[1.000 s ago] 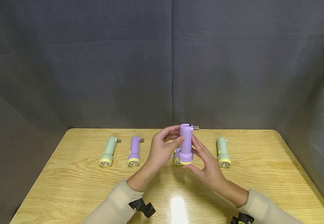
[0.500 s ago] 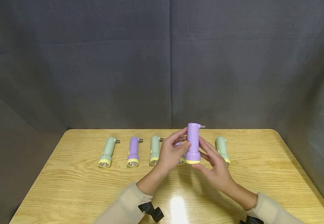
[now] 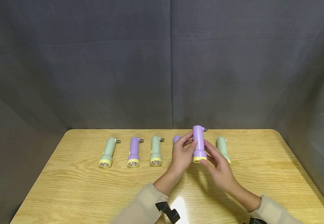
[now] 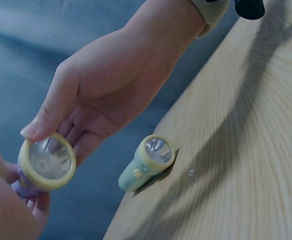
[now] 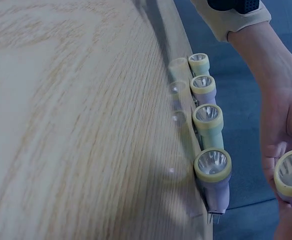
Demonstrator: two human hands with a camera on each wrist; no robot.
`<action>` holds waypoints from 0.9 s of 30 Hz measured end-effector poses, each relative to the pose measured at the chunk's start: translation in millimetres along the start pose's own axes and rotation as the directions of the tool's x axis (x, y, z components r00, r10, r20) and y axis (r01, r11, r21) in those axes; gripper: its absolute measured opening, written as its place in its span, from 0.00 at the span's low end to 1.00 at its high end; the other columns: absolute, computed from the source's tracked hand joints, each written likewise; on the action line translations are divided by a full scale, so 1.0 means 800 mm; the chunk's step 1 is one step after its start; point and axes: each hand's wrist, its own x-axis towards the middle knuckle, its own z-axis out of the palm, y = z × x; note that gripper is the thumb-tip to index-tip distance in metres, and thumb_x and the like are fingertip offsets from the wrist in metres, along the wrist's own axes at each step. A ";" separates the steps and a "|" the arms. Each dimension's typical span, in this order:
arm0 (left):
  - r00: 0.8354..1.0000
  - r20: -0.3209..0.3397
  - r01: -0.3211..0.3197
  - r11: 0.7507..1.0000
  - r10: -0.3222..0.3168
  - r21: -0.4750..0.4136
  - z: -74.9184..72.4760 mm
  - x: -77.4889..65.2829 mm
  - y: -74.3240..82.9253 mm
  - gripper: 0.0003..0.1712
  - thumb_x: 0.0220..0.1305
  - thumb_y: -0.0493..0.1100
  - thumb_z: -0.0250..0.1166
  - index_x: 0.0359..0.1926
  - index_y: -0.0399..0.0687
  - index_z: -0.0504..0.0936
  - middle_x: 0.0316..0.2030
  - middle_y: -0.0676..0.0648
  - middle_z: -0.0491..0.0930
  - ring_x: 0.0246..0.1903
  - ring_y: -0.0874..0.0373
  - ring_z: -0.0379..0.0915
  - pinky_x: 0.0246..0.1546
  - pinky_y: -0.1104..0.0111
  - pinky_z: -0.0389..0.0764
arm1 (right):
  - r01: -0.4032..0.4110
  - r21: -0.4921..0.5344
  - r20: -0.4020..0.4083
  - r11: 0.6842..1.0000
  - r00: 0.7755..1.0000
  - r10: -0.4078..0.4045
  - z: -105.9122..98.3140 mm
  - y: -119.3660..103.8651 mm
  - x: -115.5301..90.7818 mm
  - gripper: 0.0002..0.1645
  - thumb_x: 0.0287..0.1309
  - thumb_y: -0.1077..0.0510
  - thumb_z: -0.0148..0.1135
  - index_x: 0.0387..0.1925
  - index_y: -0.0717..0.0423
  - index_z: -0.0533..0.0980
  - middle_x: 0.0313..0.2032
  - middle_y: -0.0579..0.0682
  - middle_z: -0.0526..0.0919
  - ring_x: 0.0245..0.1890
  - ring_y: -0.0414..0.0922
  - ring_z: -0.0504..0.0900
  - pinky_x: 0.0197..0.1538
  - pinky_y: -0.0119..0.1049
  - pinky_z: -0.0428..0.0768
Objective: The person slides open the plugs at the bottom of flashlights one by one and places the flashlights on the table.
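Observation:
A purple flashlight [image 3: 198,141] with a yellow rim is held upright above the table, lens end down and metal prongs pointing right at its top. My left hand [image 3: 180,157] grips its body from the left, thumb in front and fingers behind. From the other side my right hand [image 3: 221,169] holds the lower part, its thumb by the yellow rim. The left wrist view shows the flashlight's clear lens [image 4: 50,159] between both hands. Partly hidden behind my left hand lies another purple flashlight [image 3: 176,138]. A green flashlight [image 3: 222,146] lies behind my right hand.
Left of my hands lie a green flashlight [image 3: 109,151], a purple flashlight [image 3: 134,151] and another green flashlight [image 3: 155,149], lenses toward me. They rest on a wooden table [image 3: 94,193]. A dark grey curtain [image 3: 108,77] stands behind it.
Both hands have moved right with the purple flashlight, uncovering the middle green flashlight on the table. The held flashlight has turned and tipped slightly.

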 end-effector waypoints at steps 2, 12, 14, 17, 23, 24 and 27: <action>0.999 -0.039 0.013 1.000 -0.012 0.012 0.007 0.001 -0.006 0.22 0.71 0.31 0.62 0.64 0.35 0.78 0.57 0.40 0.81 0.54 0.50 0.78 0.52 0.66 0.83 | -0.025 0.004 0.001 1.000 1.000 0.025 -0.002 0.003 0.000 0.38 0.64 0.79 0.57 0.73 0.74 0.57 0.71 0.74 0.60 0.69 0.34 0.68 0.65 0.26 0.71; 0.982 -0.177 0.067 0.998 -0.066 -0.003 0.040 0.003 -0.036 0.20 0.70 0.27 0.59 0.61 0.29 0.78 0.54 0.33 0.82 0.52 0.47 0.81 0.53 0.62 0.83 | -0.275 -0.009 0.031 0.962 0.961 0.275 -0.012 0.015 0.001 0.36 0.70 0.72 0.55 0.73 0.77 0.54 0.70 0.76 0.61 0.69 0.68 0.61 0.61 0.17 0.69; 0.977 -0.197 0.084 0.996 -0.083 -0.007 0.047 0.005 -0.040 0.20 0.70 0.27 0.59 0.61 0.29 0.78 0.53 0.33 0.82 0.53 0.47 0.80 0.54 0.62 0.82 | -0.308 -0.001 0.030 0.951 0.951 0.308 -0.014 0.017 0.002 0.36 0.70 0.72 0.54 0.73 0.77 0.53 0.70 0.76 0.60 0.70 0.70 0.61 0.59 0.16 0.69; 0.969 -0.221 0.113 0.993 -0.114 -0.017 0.055 0.006 -0.045 0.20 0.71 0.27 0.59 0.62 0.28 0.77 0.55 0.33 0.81 0.56 0.45 0.79 0.57 0.61 0.81 | -0.351 0.017 0.029 0.936 0.936 0.351 -0.017 0.020 0.002 0.36 0.71 0.72 0.53 0.74 0.77 0.52 0.70 0.76 0.60 0.70 0.69 0.61 0.58 0.16 0.71; 0.950 -0.261 0.168 0.985 -0.173 -0.042 0.063 0.005 -0.056 0.20 0.72 0.27 0.57 0.63 0.28 0.76 0.58 0.32 0.80 0.59 0.43 0.77 0.60 0.60 0.78 | -0.397 0.024 0.016 0.918 0.918 0.397 -0.016 0.029 0.000 0.35 0.72 0.72 0.51 0.74 0.78 0.51 0.70 0.77 0.60 0.69 0.69 0.61 0.58 0.16 0.70; 0.946 -0.269 0.173 0.984 -0.178 -0.042 0.064 0.005 -0.057 0.20 0.72 0.27 0.57 0.62 0.28 0.77 0.57 0.32 0.80 0.59 0.44 0.77 0.60 0.60 0.78 | -0.398 0.024 0.016 0.917 0.917 0.398 -0.015 0.031 -0.001 0.35 0.72 0.72 0.50 0.73 0.79 0.51 0.70 0.77 0.60 0.70 0.69 0.61 0.58 0.16 0.69; 0.940 -0.286 0.180 0.983 -0.185 -0.045 0.066 0.005 -0.061 0.20 0.71 0.26 0.56 0.62 0.27 0.77 0.57 0.31 0.79 0.59 0.43 0.76 0.61 0.59 0.78 | -0.405 0.016 0.020 0.914 0.914 0.405 -0.013 0.038 -0.002 0.34 0.72 0.73 0.49 0.73 0.79 0.50 0.71 0.77 0.57 0.71 0.69 0.59 0.59 0.14 0.66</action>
